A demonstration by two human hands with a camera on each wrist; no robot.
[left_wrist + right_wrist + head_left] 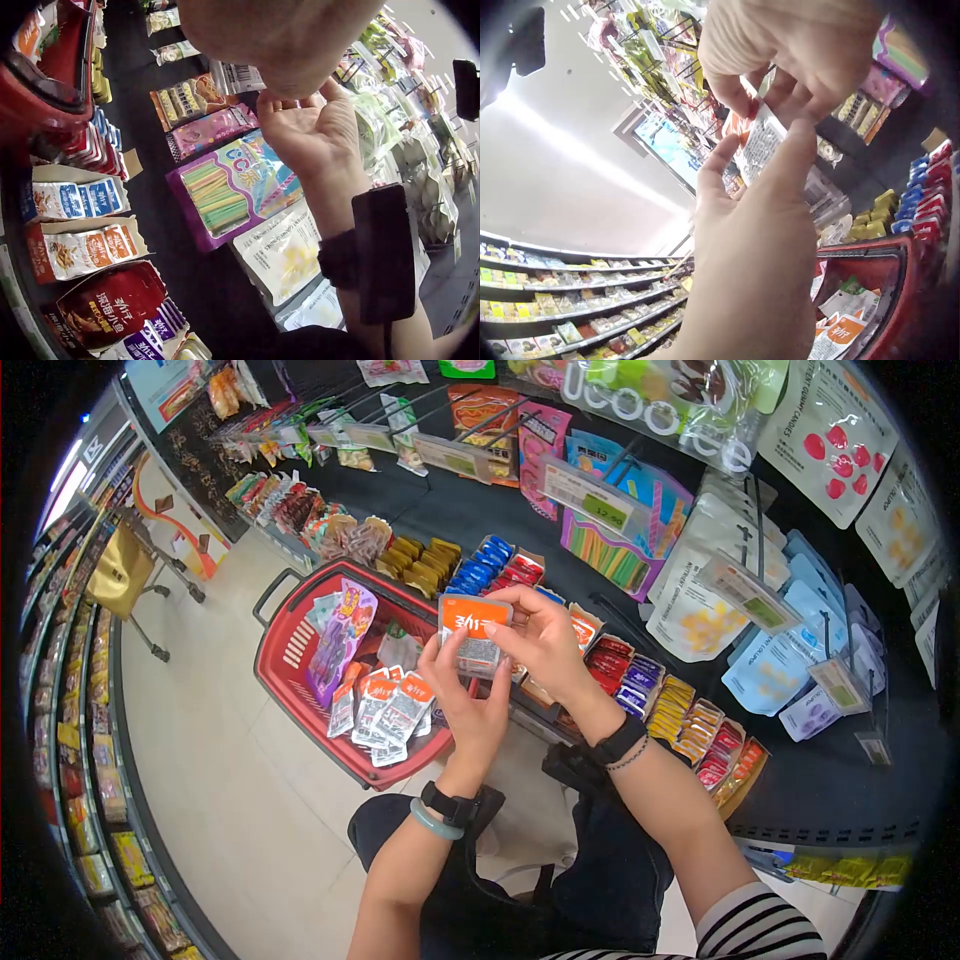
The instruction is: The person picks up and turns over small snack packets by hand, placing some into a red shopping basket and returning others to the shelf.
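L hand (467, 705) + R hand (548, 650) both pinched orange-and-silver packet (474, 612), so it sat btwn both sets of fingers. Red basket (297, 622) was below + left of fingers, w/ similar packets (405, 707) inside. Boxed snack packs (608, 662) lined black shelf (800, 795) right of fingers.

The left hand (277, 37) is right against a packet (238, 77); the right hand (319, 135) reaches beside it, black band (337, 264) round the wrist. I see a candy bag (232, 191), pouch (277, 253), snack boxes (94, 251) and red basket (69, 37).
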